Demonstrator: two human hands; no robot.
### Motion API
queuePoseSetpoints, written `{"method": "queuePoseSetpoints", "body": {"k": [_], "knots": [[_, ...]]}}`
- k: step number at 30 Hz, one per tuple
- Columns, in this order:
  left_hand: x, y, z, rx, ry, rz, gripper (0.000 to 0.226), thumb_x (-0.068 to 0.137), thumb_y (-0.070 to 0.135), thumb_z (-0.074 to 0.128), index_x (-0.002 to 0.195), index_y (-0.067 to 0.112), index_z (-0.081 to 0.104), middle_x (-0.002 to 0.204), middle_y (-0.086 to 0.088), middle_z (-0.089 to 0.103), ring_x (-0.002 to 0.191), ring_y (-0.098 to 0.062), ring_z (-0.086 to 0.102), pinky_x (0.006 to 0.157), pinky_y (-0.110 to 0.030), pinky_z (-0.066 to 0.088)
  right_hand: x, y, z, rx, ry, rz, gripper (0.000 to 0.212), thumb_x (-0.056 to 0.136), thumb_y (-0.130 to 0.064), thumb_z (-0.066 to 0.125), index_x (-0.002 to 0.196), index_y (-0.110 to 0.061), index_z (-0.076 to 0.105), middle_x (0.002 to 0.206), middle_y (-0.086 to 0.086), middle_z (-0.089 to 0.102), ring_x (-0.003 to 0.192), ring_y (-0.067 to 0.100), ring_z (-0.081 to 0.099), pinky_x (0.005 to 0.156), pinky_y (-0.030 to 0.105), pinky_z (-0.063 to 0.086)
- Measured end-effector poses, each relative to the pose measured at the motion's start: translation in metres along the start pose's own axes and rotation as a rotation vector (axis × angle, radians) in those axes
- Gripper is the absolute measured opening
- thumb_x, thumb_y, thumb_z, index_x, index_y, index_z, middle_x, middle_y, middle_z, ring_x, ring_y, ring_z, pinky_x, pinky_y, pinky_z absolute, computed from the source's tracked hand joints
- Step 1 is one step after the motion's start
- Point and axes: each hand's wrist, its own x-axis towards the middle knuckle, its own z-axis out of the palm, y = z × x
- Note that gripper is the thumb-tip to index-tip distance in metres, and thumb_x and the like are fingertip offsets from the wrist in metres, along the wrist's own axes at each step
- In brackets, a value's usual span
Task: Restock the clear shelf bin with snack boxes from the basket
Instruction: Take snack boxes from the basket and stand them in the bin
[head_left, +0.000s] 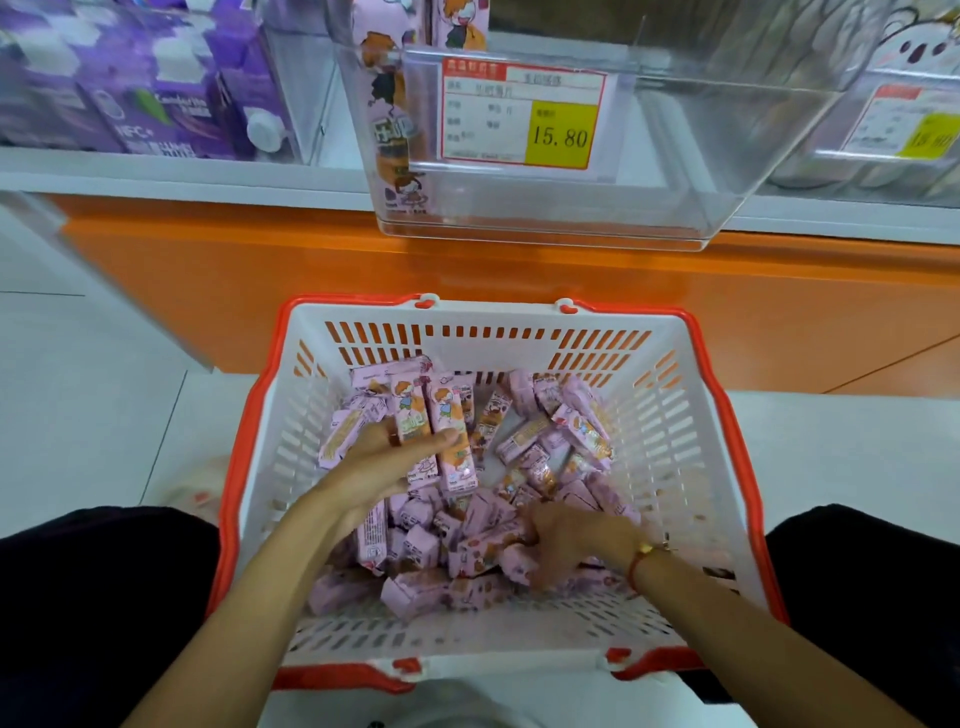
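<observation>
Purple juice cartons (156, 88) upper left, orange shelf base (311, 275), yellow price tag (927, 136) far rt

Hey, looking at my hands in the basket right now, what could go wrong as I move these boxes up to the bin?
1. The left hand grips several upright snack boxes at once; lifting that bundle may let one slip out.
2. The right hand is digging in the loose pile, so it might crush or scatter boxes inside the basket.
3. The clear bin juts past the shelf edge; bumping it while loading might shift it.
</observation>
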Motion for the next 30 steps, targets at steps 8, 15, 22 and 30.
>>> {"method": "queuePoseSetpoints", "body": {"k": [8, 15, 22, 30], "knots": [[-0.009, 0.023, 0.011, -0.093, -0.129, 0.012, 0.071, 0.051, 0.043, 0.083, 0.109, 0.023, 0.049, 0.115, 0.015, 0.056, 0.108, -0.004, 0.045, 0.09, -0.036, 0.035, -0.042, -0.016, -0.028, 0.249, 0.15, -0.089, 0.027, 0.087, -0.031, 0.065, 0.073, -0.015, 0.049, 0.075, 0.005, 0.052, 0.068, 0.02, 0.052, 0.057, 0.025, 0.045], [-0.065, 0.118, 0.005, 0.382, -0.368, 0.216, 0.046, 0.06, 0.057, 0.078, 0.102, 0.047, 0.064, 0.111, 0.018, 0.068, 0.105, -0.001, 0.062, 0.093, -0.023, 0.04, -0.164, -0.053, -0.128, 0.635, -0.013, -0.354, 0.016, 0.091, -0.011, 0.052, 0.093, -0.014, 0.068, 0.084, 0.0, 0.072, 0.073, 0.017, 0.067, 0.076, 0.03, 0.059], [-0.144, 0.191, -0.018, 0.218, -0.178, 0.616, 0.033, 0.066, 0.041, 0.079, 0.098, 0.038, 0.07, 0.103, 0.005, 0.073, 0.096, -0.014, 0.07, 0.081, -0.024, 0.054, -0.268, -0.076, -0.165, 0.723, 0.329, -0.644, 0.018, 0.096, -0.004, 0.044, 0.1, -0.008, 0.06, 0.087, -0.001, 0.069, 0.072, 0.011, 0.062, 0.075, 0.028, 0.054], [-0.15, 0.219, -0.035, -0.217, 0.367, 0.886, 0.02, 0.078, 0.03, 0.068, 0.098, 0.025, 0.067, 0.089, 0.014, 0.074, 0.083, -0.001, 0.069, 0.068, -0.017, 0.049, -0.34, -0.109, -0.216, 0.885, 0.766, -1.124, 0.016, 0.072, -0.02, 0.069, 0.088, -0.019, 0.073, 0.091, 0.004, 0.071, 0.081, 0.011, 0.068, 0.076, 0.024, 0.056]]}}
